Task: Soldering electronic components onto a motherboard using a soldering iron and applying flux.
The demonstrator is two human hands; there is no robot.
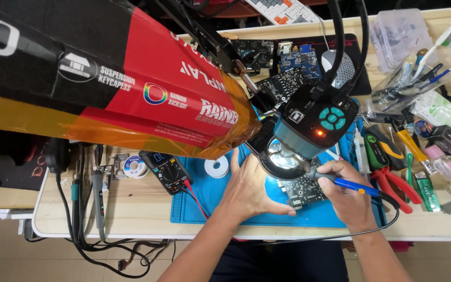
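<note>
My left hand (249, 190) rests flat on the blue work mat (199, 206), its thumb against the edge of a dark circuit board (309, 190). My right hand (348, 190) grips a blue-handled soldering iron (352, 185), whose tip points left at the board under the microscope. A digital microscope head (314, 122) with teal buttons and a lit ring light hangs just above the board and hides part of it.
A large red and black cardboard box (105, 78) fills the upper left. A multimeter (167, 171) with red and black leads lies left of the mat. Pliers, cutters and screwdrivers (392, 172) crowd the right side. More circuit boards (283, 65) lie at the back.
</note>
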